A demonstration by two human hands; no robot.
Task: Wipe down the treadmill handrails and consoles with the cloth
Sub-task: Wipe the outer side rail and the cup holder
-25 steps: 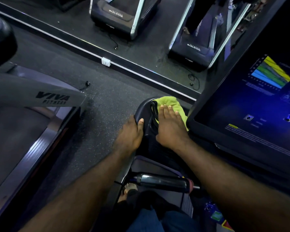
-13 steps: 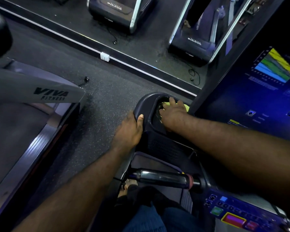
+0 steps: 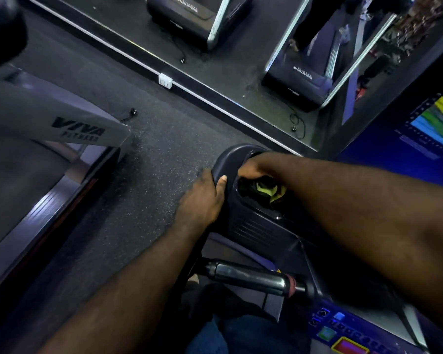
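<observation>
Head view. The left hand [image 3: 202,198] grips the outer rim of the black cup holder [image 3: 228,159] at centre, thumb on top and fingers curled over the edge. The right hand [image 3: 252,168], at its 2 o'clock, reaches into the recess; its fingers are hidden, so their grasp cannot be told. The green cloth [image 3: 266,190] lies in the recess, mostly covered by the wrist. The handrail grip [image 3: 248,275] is at 6 o'clock. The console screen [image 3: 420,139], at 3 o'clock, is cut off by the frame. A neighbouring treadmill [image 3: 49,123] lies at 9 o'clock.
</observation>
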